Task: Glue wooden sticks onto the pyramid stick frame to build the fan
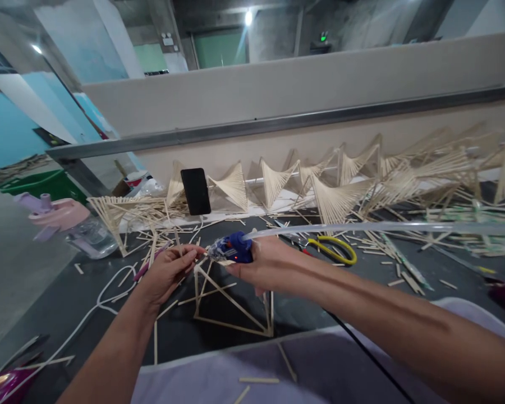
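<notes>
My right hand [273, 264] is closed around a blue hot glue gun [238, 248], its nozzle pointing left. A long translucent glue stick [362, 227] runs from the back of the gun far to the right. My left hand [172, 272] pinches a thin wooden stick [177, 240], with its fingertips close to the nozzle. Exactly where the nozzle touches is too small to make out. Just below both hands, an open frame of thin wooden sticks [231, 325] stands on the dark table [303, 308]; my right hand partly hides its upper right.
Twisted fan-shaped stick models [336, 196] line the back of the table. A phone [196, 192] leans upright there, near a water bottle [84, 230]. Yellow-handled scissors [332, 249] and loose sticks lie at right; a white cable [96, 306] crosses the left side.
</notes>
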Motion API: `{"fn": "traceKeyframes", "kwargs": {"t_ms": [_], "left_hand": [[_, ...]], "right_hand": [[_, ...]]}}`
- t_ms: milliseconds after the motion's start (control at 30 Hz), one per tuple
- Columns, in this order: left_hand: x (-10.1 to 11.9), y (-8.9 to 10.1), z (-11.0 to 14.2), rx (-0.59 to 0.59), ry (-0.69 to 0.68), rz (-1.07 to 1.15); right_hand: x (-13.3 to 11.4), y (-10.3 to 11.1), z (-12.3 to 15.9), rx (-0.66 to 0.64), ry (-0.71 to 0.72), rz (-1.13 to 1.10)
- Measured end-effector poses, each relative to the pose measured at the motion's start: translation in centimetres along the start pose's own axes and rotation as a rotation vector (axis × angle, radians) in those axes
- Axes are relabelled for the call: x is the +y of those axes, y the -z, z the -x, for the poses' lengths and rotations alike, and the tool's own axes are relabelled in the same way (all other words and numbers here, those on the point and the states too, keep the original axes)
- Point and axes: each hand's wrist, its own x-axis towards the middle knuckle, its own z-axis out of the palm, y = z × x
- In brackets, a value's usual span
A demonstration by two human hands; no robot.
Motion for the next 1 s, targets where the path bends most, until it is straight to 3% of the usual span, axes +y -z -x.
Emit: {"fn": "traceKeyframes", "kwargs": {"t_ms": [167,333,1000], "left_hand": [[-0.1,0.1,-0.2,-0.013,0.006,-0.012],[-0.2,0.2,-0.3,-0.010,-0.001,-0.014],[-0.4,0.8,-0.4,-0.033,0.006,-0.041]], "right_hand": [[0.0,-0.8,-0.4,0.022,0.044,0.113],[-0.9,-0.9,-0.2,0.085,-0.031,0.239],[0.9,-2.6,-1.2,0.297,0.123,0.326]]}}
